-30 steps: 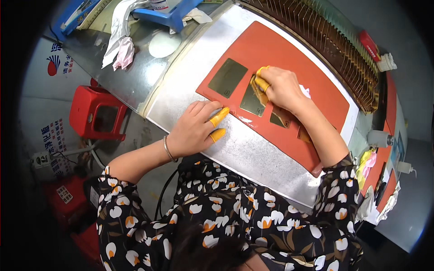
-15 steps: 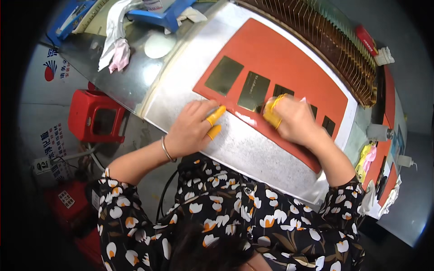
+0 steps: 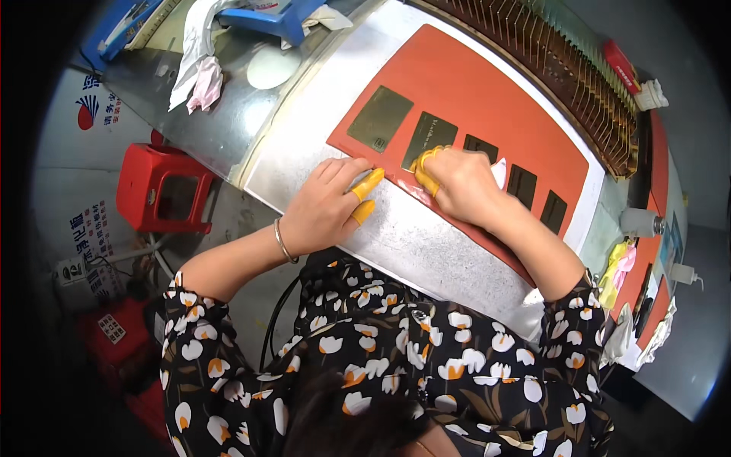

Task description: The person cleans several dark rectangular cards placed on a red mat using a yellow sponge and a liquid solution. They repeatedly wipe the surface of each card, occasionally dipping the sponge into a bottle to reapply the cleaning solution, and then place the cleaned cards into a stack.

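Five-fingered and bent at the knuckles, my right hand (image 3: 463, 183) is closed over the near edge of the second dark card (image 3: 432, 137). A white scrap of cloth (image 3: 499, 172) sticks out beside it; most of it is hidden. My left hand (image 3: 329, 199) rests at the near-left edge of the red mat (image 3: 487, 84), fingers stretched and thumb apart, holding nothing. Yellow finger covers are on both hands. Several dark, shiny cards lie in a row on the mat, the largest (image 3: 381, 118) at the left and a smaller one (image 3: 553, 211) at the right.
A rack of upright thin plates (image 3: 548, 76) stands along the far edge. White and pink cloths (image 3: 204, 84) and a blue holder (image 3: 278, 19) lie at the far left. A red stool (image 3: 164, 186) stands left; a clear bottle (image 3: 641, 223) is at the right.
My right hand has moved left and slightly toward the second card's near edge, uncovering more of the cards to the right. My left hand stays at nearly the same place.
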Motion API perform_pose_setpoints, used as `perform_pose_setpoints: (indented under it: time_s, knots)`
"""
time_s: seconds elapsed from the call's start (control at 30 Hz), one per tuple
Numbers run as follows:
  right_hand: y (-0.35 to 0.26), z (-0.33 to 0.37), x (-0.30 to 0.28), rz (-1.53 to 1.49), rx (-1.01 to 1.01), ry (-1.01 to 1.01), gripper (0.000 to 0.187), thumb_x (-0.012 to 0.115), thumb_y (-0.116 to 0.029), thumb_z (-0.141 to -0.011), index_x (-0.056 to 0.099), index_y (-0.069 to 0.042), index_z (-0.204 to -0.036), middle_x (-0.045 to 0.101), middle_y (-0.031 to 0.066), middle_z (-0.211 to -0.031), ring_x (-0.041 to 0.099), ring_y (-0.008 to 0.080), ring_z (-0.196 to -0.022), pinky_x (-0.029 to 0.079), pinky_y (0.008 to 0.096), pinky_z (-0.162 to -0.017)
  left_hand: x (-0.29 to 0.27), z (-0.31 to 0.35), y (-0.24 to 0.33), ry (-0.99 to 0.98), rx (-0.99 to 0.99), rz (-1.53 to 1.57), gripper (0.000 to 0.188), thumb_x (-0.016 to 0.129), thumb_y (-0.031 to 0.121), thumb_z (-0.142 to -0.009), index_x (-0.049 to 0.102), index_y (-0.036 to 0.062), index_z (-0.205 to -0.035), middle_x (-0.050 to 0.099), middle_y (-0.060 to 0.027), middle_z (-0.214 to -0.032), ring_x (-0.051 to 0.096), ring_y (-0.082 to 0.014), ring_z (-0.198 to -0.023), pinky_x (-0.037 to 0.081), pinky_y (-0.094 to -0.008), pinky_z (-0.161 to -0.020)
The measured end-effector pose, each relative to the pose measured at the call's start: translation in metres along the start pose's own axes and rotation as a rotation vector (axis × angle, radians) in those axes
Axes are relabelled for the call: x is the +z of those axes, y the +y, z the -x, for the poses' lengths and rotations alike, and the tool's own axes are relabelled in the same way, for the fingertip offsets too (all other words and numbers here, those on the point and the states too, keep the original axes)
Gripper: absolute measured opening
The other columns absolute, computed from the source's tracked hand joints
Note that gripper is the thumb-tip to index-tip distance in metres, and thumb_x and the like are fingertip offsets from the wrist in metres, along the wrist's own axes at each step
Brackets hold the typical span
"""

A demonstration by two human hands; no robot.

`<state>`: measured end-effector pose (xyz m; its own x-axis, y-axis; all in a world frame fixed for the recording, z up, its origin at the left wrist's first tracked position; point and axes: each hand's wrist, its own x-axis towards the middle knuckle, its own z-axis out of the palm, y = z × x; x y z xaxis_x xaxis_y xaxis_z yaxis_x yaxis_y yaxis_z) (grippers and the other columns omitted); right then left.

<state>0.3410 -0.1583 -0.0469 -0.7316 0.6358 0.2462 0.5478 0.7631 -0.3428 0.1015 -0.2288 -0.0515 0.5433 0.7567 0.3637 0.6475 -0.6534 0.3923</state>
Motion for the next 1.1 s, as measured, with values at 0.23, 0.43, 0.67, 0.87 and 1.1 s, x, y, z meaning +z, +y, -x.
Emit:
perform_pose_setpoints:
  time_s: [0.23,0.43,0.67,0.87,1.1]
  knots:
    - [-0.007,-0.016,0.007,0.0,-0.015,0.018,0.008,0.061,-0.008,-0.072,0.059,-0.004,-0.079,0.057,0.0113,-0.067,0.058,0.0294,-0.064,0.046,0.0403,-0.054,0.002,0.003,0.001,-0.003,0.0,0.005,0.041,0.066,0.01,-0.073,0.058,-0.0001,-0.113,0.052,-0.0151,-0.116,0.051,-0.0325,-0.101,0.041,-0.0406,-0.088]
    - [-0.003,-0.015,0.002,-0.023,-0.051,0.015,0.003,0.057,-0.006,-0.07,0.055,-0.006,-0.073,0.057,0.0106,-0.068,0.06,0.0286,-0.07,0.047,0.0415,-0.055,0.002,0.004,0.001,0.006,0.003,0.044,0.039,0.065,0.01,-0.075,0.058,-0.0013,-0.111,0.052,-0.0152,-0.117,0.051,-0.0325,-0.101,0.041,-0.0404,-0.088]
    - [0.018,-0.016,-0.007,0.08,-0.107,-0.006,0.01,0.062,-0.007,-0.066,0.056,-0.006,-0.075,0.057,0.0114,-0.07,0.06,0.0291,-0.07,0.048,0.0411,-0.057,0.002,0.005,0.001,-0.011,-0.006,0.042,0.04,0.066,0.009,-0.073,0.058,-0.0004,-0.111,0.052,-0.0145,-0.118,0.052,-0.0322,-0.1,0.042,-0.0405,-0.087]
    - [0.008,0.003,-0.013,-0.013,-0.135,-0.186,0.01,0.061,-0.007,-0.068,0.056,-0.004,-0.076,0.058,0.0144,-0.071,0.059,0.0316,-0.069,0.047,0.0423,-0.056,0.002,0.005,-0.002,-0.012,0.012,0.038,0.036,0.065,0.008,-0.072,0.059,-0.0002,-0.107,0.053,-0.0143,-0.119,0.054,-0.0313,-0.102,0.042,-0.0402,-0.088]
    - [0.014,0.027,-0.057,-0.137,0.19,0.078,0.009,0.06,-0.008,-0.085,0.058,0.001,-0.085,0.061,0.0111,-0.072,0.06,0.0209,-0.059,0.046,0.0297,-0.053,0.0,0.01,-0.003,0.07,-0.025,0.058,0.039,0.067,0.006,-0.071,0.059,0.0008,-0.109,0.054,-0.0148,-0.118,0.053,-0.0317,-0.103,0.041,-0.0403,-0.089]
